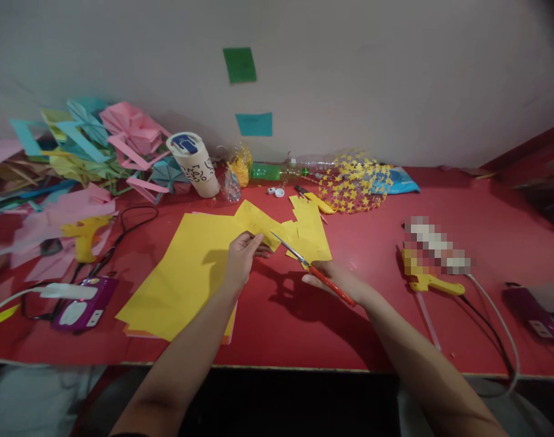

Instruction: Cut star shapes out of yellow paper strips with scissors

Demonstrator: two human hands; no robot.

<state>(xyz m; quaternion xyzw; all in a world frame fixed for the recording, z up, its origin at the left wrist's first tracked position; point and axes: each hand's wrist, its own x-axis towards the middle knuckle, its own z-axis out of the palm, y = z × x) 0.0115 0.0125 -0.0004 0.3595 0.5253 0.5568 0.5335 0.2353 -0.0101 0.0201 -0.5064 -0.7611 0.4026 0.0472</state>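
My left hand (243, 255) pinches a small yellow paper piece (255, 217) by its near edge. In my right hand (343, 280) is a pair of scissors (332, 285) with red handles. Its blades point up and left, and the tips lie close to the paper piece's right side; whether they touch it I cannot tell. Just beyond the blades lie several cut yellow paper pieces (312, 227), partly overlapping. Under and beside my left forearm rests a stack of larger yellow sheets (181, 273), with orange and pink edges showing below.
Yellow glue guns lie at left (83, 237) and right (434, 283), near purple power strips and cables. Along the wall stand a white cup (195, 167), a green plastic bottle (265, 172) and star-patterned clear wrap (354, 182). Folded coloured paper shapes (131, 127) pile up at far left.
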